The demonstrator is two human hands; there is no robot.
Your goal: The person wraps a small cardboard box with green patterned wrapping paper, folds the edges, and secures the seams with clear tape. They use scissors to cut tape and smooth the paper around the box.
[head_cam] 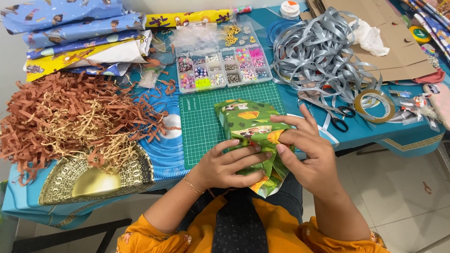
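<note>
- both hands are on a parcel (pixel 247 126) wrapped in green patterned paper; it sits at the near edge of the table (pixel 375 129), half on the green cutting mat (pixel 202 129) and half hanging over the person's lap
- left hand (pixel 225 164) lies flat on the near end of the parcel, fingers stretched out and pressing the paper down
- right hand (pixel 307 150) comes in from the other side, thumb and fingertips pinching a fold of the paper at the parcel's edge; the other fingers are curled loosely above it
- the loose end of the wrap sticks out below both hands, shiny and crumpled
- just behind the mat there's a clear bead box (pixel 224 70) with lots of little compartments, lid open
- left of the mat, a big heap of shredded brown paper (pixel 70 117); rolls of blue and yellow wrapping paper (pixel 75 33) lie behind that
- right of the bead box, a tangled pile of grey ribbon (pixel 318 51); near it, black-handled scissors (pixel 335 115) and a roll of clear tape (pixel 375 106) right beside them
- flattened cardboard (pixel 398 51) at the far right corner with a crumpled white tissue (pixel 370 37) on it
</note>
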